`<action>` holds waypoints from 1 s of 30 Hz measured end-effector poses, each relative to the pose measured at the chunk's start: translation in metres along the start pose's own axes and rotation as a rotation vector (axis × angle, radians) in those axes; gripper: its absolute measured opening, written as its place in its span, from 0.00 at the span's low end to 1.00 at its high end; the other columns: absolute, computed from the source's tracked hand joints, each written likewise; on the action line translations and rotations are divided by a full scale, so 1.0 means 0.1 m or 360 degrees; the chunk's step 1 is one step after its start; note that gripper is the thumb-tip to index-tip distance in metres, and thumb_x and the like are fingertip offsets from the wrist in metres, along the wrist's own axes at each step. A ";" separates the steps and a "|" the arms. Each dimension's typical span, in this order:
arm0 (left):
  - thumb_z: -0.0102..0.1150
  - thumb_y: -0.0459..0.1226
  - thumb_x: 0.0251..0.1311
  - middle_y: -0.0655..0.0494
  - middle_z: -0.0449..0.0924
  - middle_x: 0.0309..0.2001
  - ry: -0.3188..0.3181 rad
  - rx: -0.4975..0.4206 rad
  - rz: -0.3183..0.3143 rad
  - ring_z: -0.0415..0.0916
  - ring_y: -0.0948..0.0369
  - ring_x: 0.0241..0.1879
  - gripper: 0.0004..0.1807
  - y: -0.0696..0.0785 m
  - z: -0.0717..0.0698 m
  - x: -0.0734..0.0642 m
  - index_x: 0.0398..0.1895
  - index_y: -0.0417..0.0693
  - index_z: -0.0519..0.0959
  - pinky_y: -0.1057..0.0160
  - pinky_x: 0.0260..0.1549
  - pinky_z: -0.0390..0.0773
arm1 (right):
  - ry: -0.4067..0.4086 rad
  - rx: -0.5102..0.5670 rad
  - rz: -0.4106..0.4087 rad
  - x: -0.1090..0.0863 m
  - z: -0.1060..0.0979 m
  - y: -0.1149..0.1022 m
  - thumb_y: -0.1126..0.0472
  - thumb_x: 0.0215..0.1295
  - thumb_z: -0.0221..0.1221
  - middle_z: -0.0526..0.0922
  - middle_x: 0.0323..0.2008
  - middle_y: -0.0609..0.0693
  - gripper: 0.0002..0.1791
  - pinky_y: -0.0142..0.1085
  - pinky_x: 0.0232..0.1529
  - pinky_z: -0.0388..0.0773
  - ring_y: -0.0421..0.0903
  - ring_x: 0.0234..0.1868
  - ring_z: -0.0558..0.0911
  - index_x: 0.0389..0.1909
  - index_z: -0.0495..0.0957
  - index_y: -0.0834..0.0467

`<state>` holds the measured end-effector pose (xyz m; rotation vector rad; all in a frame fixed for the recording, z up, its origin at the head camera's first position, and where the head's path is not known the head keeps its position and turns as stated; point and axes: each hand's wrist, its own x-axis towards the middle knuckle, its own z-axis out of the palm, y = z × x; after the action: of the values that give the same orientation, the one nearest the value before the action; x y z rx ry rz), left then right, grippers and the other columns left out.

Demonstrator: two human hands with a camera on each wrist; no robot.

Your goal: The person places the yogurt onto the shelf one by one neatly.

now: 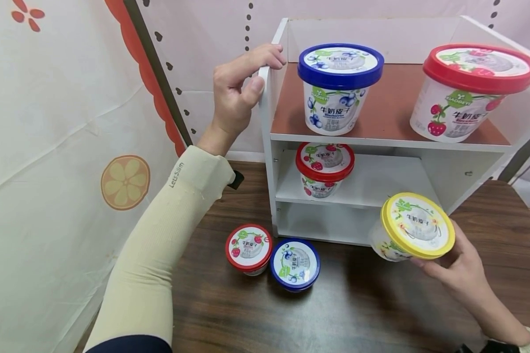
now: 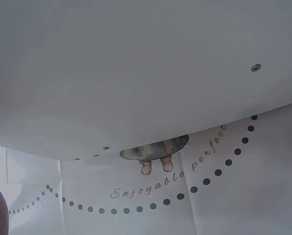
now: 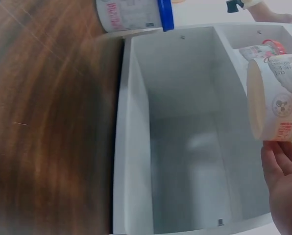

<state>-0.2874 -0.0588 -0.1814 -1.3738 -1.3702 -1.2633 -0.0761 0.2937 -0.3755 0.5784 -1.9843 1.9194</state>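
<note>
My right hand grips a white tub with a yellow lid, tilted, in front of the shelf unit's lower right part. In the right wrist view the tub's printed side and bottom show above my fingers. My left hand holds the top edge of the white shelf unit's left side panel. A blue-lidded tub and a red-lidded tub stand on the brown top shelf. Another red-lidded tub is on the middle shelf, at the left.
On the wooden table, a small red-lidded tub and a blue-lidded tub stand side by side before the unit's left corner. The bottom compartment has white walls. A printed curtain hangs at the left.
</note>
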 end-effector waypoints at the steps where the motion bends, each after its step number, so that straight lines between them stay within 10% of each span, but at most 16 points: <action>1: 0.48 0.48 0.59 0.31 0.81 0.35 0.0000 0.0000 0.0002 0.78 0.43 0.51 0.28 -0.01 0.00 0.00 0.32 0.25 0.78 0.48 0.57 0.73 | 0.0013 0.0003 -0.0004 0.01 0.00 -0.01 0.92 0.39 0.55 0.73 0.57 0.55 0.49 0.26 0.40 0.80 0.40 0.51 0.79 0.69 0.62 0.67; 30: 0.48 0.47 0.59 0.30 0.80 0.36 -0.0007 0.0002 -0.0016 0.76 0.38 0.50 0.28 0.02 0.00 0.00 0.33 0.24 0.78 0.48 0.57 0.72 | 0.0158 -0.0044 -0.0085 0.27 -0.02 -0.16 0.84 0.53 0.54 0.72 0.58 0.58 0.38 0.25 0.49 0.76 0.45 0.54 0.76 0.68 0.62 0.67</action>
<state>-0.2850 -0.0592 -0.1808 -1.3713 -1.3820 -1.2665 -0.0915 0.2933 -0.3487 0.5138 -1.9114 1.8495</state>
